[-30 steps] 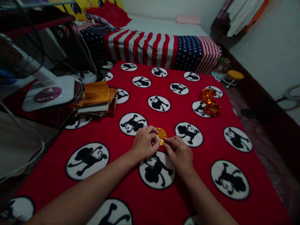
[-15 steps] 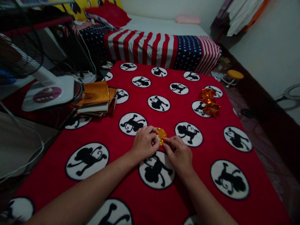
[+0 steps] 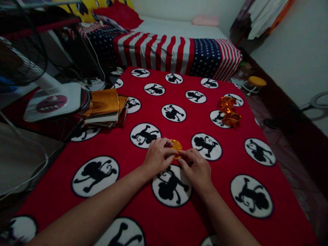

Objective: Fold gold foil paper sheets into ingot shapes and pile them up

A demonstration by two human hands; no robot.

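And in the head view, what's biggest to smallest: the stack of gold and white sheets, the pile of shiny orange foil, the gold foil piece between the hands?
1. Stack of gold and white sheets
2. Pile of shiny orange foil
3. Gold foil piece, partly covered by the left hand

I get a dim feed, darkest toward the corners; the gold foil [image 3: 176,145] shines softly, and the fan [image 3: 50,88] looks stretched at left.
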